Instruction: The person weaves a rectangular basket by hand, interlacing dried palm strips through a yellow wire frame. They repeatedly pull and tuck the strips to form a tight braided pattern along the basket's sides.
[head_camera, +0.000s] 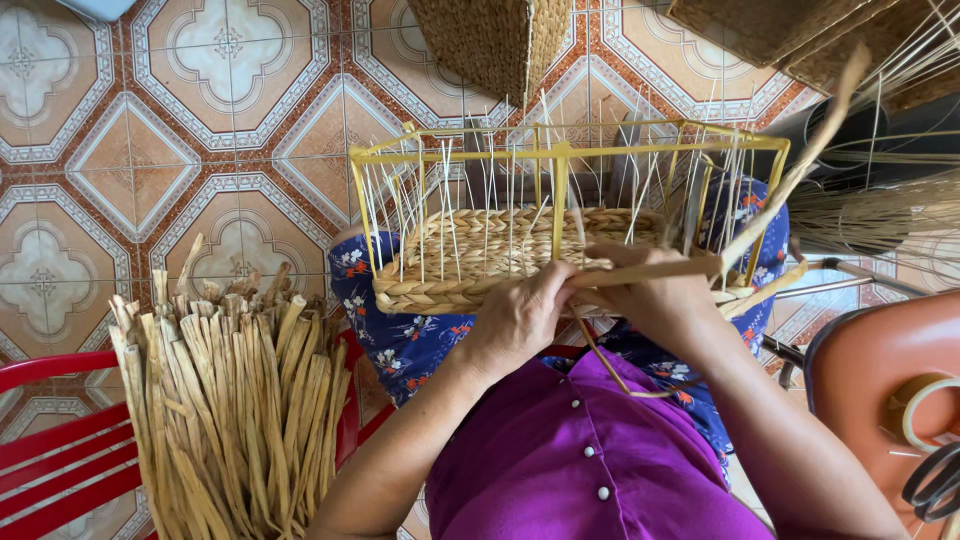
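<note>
Closest to the camera is a purple shirt (590, 460) with small white buttons. Both arms reach out from it toward a half-made basket (500, 262).

The left hand (520, 318) is curled over the near rim of the basket, with the fingers bent down onto the braided edge. The right hand (655, 290) is closed around a flat dry straw strand (780, 190). That strand goes from the hand up and away to the right, past the corner of the frame. The two hands sit just beside each other.

The basket rests on the person's lap, on blue cloth with flowers (400, 335). It sits inside a yellow wire frame (560, 150) shaped like a box. Only the bottom rows are woven. Many thin pale sticks stand up from the woven part inside the frame.

To the left, a thick bundle of dry straw (235, 410) lies on a red chair (60, 440). To the right is an orange chair (880, 370) with a roll of tape (925, 410) and black scissors (935, 480) on it.

Farther away is the tiled floor (150, 130) with red and white shapes. At the top, a finished woven basket (490, 40) stands on the floor. More loose straw (880, 215) lies at the far right.
</note>
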